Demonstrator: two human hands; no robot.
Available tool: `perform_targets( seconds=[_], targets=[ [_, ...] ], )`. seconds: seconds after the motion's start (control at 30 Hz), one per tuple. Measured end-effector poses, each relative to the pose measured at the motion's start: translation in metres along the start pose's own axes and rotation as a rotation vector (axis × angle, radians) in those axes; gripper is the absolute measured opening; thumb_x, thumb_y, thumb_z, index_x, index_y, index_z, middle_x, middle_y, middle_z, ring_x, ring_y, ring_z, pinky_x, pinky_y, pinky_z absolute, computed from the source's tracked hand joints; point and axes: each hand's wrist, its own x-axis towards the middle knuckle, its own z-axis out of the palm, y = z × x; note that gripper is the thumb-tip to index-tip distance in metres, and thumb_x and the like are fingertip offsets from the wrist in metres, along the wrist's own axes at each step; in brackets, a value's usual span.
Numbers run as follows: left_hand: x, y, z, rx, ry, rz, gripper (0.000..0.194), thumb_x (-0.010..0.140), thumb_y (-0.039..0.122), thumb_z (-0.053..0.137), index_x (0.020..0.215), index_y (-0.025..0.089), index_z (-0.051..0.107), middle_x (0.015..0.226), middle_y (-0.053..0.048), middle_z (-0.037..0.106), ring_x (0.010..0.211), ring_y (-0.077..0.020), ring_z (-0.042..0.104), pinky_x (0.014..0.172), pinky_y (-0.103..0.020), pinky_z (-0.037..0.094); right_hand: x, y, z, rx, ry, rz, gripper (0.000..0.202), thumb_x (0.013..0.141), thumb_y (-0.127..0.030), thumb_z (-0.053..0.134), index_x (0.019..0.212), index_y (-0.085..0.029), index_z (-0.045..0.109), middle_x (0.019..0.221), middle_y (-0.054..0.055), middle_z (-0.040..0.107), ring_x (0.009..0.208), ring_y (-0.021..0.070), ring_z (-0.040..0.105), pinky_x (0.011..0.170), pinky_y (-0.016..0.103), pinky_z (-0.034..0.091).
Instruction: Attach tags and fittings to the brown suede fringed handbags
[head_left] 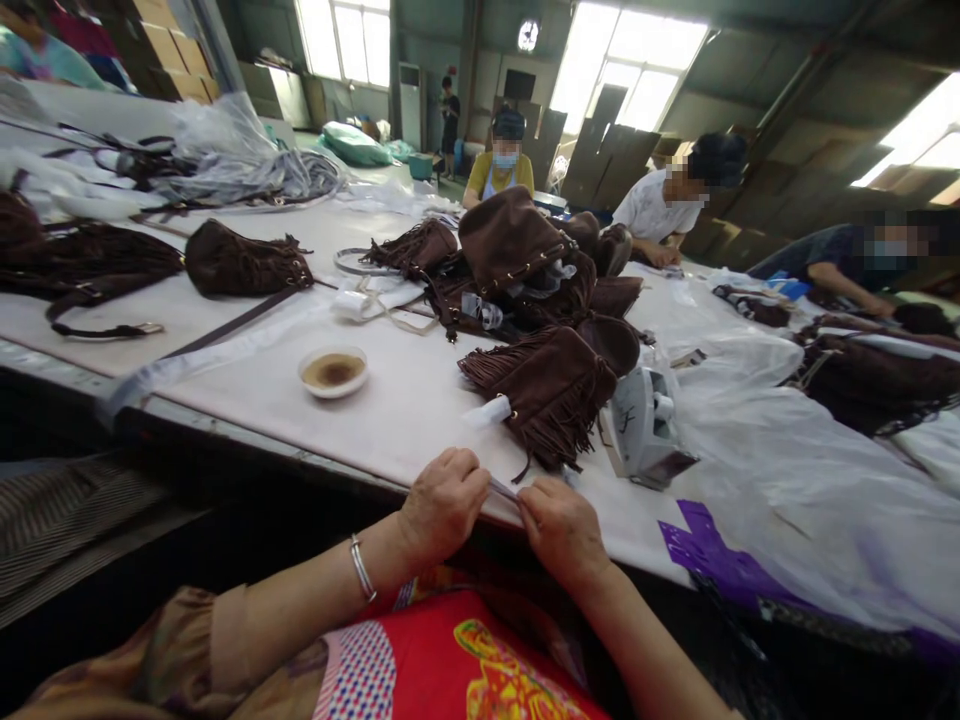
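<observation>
Near the table's front edge, my left hand [446, 508] and my right hand [562, 528] are both closed, thumbs towards each other. Between them stretches a thin pale strip [504, 488], pinched at both ends; its material is too small to make out. Just beyond my hands lies a dark brown fringed bag [559, 385], with a piece of white wrapping [491, 411] around part of it. Behind that bag rises a heap of similar brown bags [514, 240], some with clear plastic on them.
A white dish [334, 373] with brown contents stands to the left. A grey tape dispenser [649, 425] is at the right, beside clear plastic sheeting [780, 470] and purple tape [705, 550]. More brown bags [244, 262] lie at left. Co-workers [660, 205] lean over the far side.
</observation>
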Motion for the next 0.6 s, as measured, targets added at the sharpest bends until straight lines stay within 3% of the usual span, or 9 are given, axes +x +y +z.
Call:
perform_targets(
  seconds=[0.1, 0.17, 0.27, 0.33, 0.43, 0.6],
  targets=[
    [-0.013, -0.002, -0.004, -0.066, -0.173, -0.252, 0.04, 0.099, 0.042, 0.043, 0.079, 0.017, 0.067, 0.079, -0.008, 0.068, 0.075, -0.0207, 0.064, 0.072, -0.032, 0.05, -0.002, 0.003, 0.002, 0.051, 0.005, -0.053, 0.022, 0.094, -0.016, 0.056, 0.074, -0.018, 0.061, 0.077, 0.003, 0.06, 0.077, 0.0178, 0.052, 0.07, 0.03, 0.032],
    [-0.009, -0.002, -0.007, -0.059, -0.27, -0.355, 0.053, 0.097, 0.058, 0.039, 0.077, 0.018, 0.068, 0.077, -0.009, 0.07, 0.074, -0.0234, 0.067, 0.069, -0.033, 0.05, -0.002, 0.002, 0.002, 0.072, 0.003, -0.101, 0.02, 0.095, -0.015, 0.055, 0.075, -0.018, 0.061, 0.077, 0.003, 0.059, 0.077, 0.018, 0.051, 0.07, 0.03, 0.031],
    [0.008, -0.001, -0.01, 0.006, -0.323, -0.445, 0.065, 0.091, 0.071, 0.037, 0.086, 0.016, 0.071, 0.081, -0.014, 0.072, 0.079, -0.0296, 0.07, 0.069, -0.037, 0.053, 0.001, 0.0, 0.005, 0.095, -0.006, -0.184, 0.018, 0.094, -0.014, 0.054, 0.079, -0.018, 0.063, 0.077, 0.004, 0.06, 0.076, 0.0184, 0.05, 0.068, 0.031, 0.031],
    [0.021, 0.001, -0.01, 0.036, -0.346, -0.459, 0.063, 0.09, 0.069, 0.041, 0.092, 0.014, 0.071, 0.084, -0.016, 0.072, 0.081, -0.0324, 0.071, 0.069, -0.04, 0.054, 0.002, 0.0, 0.006, 0.116, -0.023, -0.225, 0.017, 0.094, -0.013, 0.054, 0.08, -0.018, 0.062, 0.078, 0.004, 0.061, 0.076, 0.0184, 0.05, 0.068, 0.031, 0.031],
    [0.035, 0.003, -0.006, 0.037, -0.359, -0.45, 0.047, 0.09, 0.052, 0.047, 0.098, 0.012, 0.071, 0.088, -0.017, 0.074, 0.083, -0.0334, 0.072, 0.069, -0.041, 0.056, 0.002, 0.004, 0.003, 0.175, -0.062, -0.241, 0.017, 0.095, -0.015, 0.053, 0.081, -0.018, 0.063, 0.082, 0.005, 0.062, 0.079, 0.0189, 0.053, 0.069, 0.03, 0.034],
    [0.041, 0.003, 0.001, -0.012, -0.352, -0.44, 0.037, 0.088, 0.039, 0.045, 0.103, 0.014, 0.069, 0.089, -0.016, 0.074, 0.084, -0.0317, 0.072, 0.071, -0.039, 0.056, 0.011, 0.016, -0.011, 0.399, -0.103, -0.183, 0.021, 0.099, -0.023, 0.05, 0.088, -0.018, 0.066, 0.081, 0.004, 0.062, 0.078, 0.0173, 0.058, 0.073, 0.027, 0.042]
  ],
)
